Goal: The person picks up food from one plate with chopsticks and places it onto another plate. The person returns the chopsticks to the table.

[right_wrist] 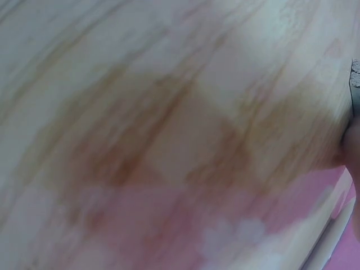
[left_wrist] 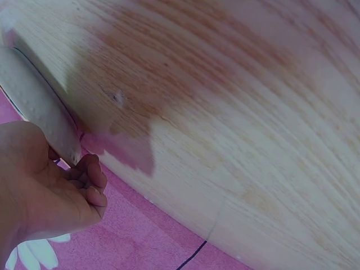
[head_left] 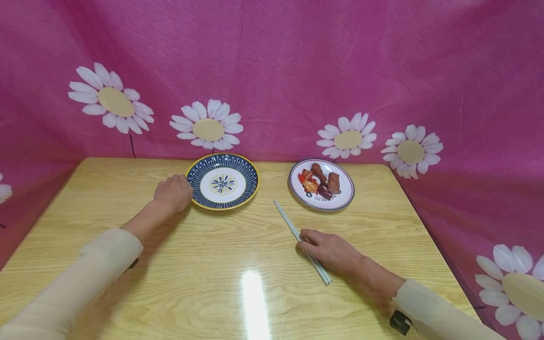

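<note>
A blue-and-white patterned plate [head_left: 223, 183] with a yellow rim lies near the table's back edge in the head view. My left hand [head_left: 174, 193] grips its left edge, fingers curled at the rim. In the left wrist view the pale underside of the plate [left_wrist: 42, 95] shows beside the hand [left_wrist: 56, 183]. My right hand [head_left: 329, 251] holds a pair of silvery chopsticks [head_left: 287, 221] between thumb and fingers, their tips pointing away and to the left. Only a sliver of this hand [right_wrist: 353, 152] shows in the right wrist view.
A white plate [head_left: 346, 189] with a dark rim stands at the back right. On it lie several food pieces: a drumstick [head_left: 318, 171], a brown block [head_left: 333, 183] and red-orange pieces [head_left: 308, 181]. Behind the wooden table [head_left: 204, 264] hangs a pink cloth [head_left: 276, 71] with white flowers.
</note>
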Tool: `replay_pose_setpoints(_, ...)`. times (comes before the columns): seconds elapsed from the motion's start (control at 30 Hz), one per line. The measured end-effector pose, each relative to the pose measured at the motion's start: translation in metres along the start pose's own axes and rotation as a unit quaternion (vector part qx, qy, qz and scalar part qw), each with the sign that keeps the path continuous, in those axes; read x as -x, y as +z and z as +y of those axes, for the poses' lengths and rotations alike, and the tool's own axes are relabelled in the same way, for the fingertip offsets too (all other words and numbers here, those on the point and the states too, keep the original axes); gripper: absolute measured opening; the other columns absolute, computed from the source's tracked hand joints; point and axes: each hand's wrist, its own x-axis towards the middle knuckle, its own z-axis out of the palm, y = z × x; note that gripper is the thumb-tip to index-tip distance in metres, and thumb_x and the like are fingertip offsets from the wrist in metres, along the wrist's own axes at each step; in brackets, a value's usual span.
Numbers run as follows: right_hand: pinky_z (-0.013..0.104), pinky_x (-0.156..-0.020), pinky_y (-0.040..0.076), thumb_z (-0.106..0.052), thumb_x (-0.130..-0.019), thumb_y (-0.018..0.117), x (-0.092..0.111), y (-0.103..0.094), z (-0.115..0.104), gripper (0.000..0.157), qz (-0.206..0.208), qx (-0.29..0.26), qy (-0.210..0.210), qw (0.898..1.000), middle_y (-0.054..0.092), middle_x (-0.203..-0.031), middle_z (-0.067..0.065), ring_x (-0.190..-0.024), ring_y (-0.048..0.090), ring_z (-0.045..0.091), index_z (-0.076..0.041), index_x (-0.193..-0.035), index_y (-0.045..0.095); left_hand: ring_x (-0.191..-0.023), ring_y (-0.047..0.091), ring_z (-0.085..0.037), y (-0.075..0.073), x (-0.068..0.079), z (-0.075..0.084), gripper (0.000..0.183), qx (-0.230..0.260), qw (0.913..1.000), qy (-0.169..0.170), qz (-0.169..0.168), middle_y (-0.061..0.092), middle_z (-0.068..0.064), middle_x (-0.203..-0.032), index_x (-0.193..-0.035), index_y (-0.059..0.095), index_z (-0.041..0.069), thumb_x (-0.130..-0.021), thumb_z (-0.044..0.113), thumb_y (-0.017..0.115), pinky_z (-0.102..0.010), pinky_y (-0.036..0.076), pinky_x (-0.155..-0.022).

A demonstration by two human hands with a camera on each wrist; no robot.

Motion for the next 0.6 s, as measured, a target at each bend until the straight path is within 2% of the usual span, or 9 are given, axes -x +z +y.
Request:
replay_pose_setpoints(0.13,0.032,-0.067,0.054,-0.013,-0.105,0.043,-0.001,-0.001,0.001,0.023,-0.003,-0.003,0.008,1.000,0.054,-0.116,0.009,-0.096,0.057,0.020,-0.014,-0.119,0.060,-0.100,0.054,-0.046,-0.002,-0.001,0.001,0.035,-0.004,1.0000,0.002,0.005,0.051,-0.029,-0.096,-0.102,0.047,-0.017,-0.100,0.016,0.036,-0.058,0.044,-0.086)
replay_pose_setpoints(0.2,0.033,-0.068,0.056,-0.009,-0.099,0.056,-0.004,-0.003,0.002,0.022,0.004,0.002,0.022,1.000,0.056,-0.116,0.008,-0.097,0.059,0.020,-0.015,-0.119,0.060,-0.100,0.054,-0.046,-0.003,-0.001,0.001,0.035,-0.009,0.9999,0.005,0.009,0.051,-0.029,-0.096,-0.101,0.047,-0.017,-0.099,0.016,0.036,-0.058,0.044,-0.085)
replay_pose_setpoints(0.27,0.036,-0.072,0.056,-0.008,-0.095,0.063,-0.008,-0.007,0.004,0.026,0.008,0.004,0.040,0.999,0.057,-0.116,0.008,-0.100,0.060,0.021,-0.014,-0.120,0.061,-0.100,0.054,-0.046,-0.004,-0.002,0.001,0.035,-0.014,0.9998,0.007,0.010,0.051,-0.029,-0.096,-0.101,0.047,-0.017,-0.099,0.016,0.036,-0.058,0.044,-0.085)
replay_pose_setpoints(0.4,0.040,-0.087,0.053,-0.009,-0.089,0.068,-0.017,-0.016,0.008,0.029,0.023,0.001,0.063,0.998,0.060,-0.116,0.008,-0.109,0.061,0.025,-0.009,-0.117,0.063,-0.102,0.054,-0.046,-0.004,-0.002,0.001,0.037,-0.019,0.9998,0.004,0.006,0.053,-0.031,-0.100,-0.104,0.048,-0.018,-0.099,0.016,0.036,-0.058,0.044,-0.086)
replay_pose_setpoints(0.53,0.042,-0.101,0.045,-0.008,-0.084,0.070,-0.027,-0.025,0.014,0.029,0.053,-0.005,0.057,0.997,0.064,-0.114,0.007,-0.116,0.060,0.030,-0.005,-0.113,0.065,-0.105,0.054,-0.047,-0.003,-0.002,0.000,0.040,-0.022,0.9998,0.000,0.003,0.054,-0.033,-0.105,-0.108,0.048,-0.019,-0.100,0.018,0.035,-0.059,0.043,-0.088)
replay_pose_setpoints(0.6,0.043,-0.102,0.044,-0.006,-0.083,0.072,-0.034,-0.031,0.017,0.030,0.068,-0.006,0.055,0.996,0.066,-0.112,0.008,-0.117,0.060,0.031,-0.004,-0.112,0.066,-0.107,0.053,-0.048,-0.002,-0.002,-0.001,0.042,-0.019,0.9998,-0.003,0.000,0.054,-0.033,-0.108,-0.111,0.048,-0.018,-0.101,0.020,0.035,-0.060,0.042,-0.089)
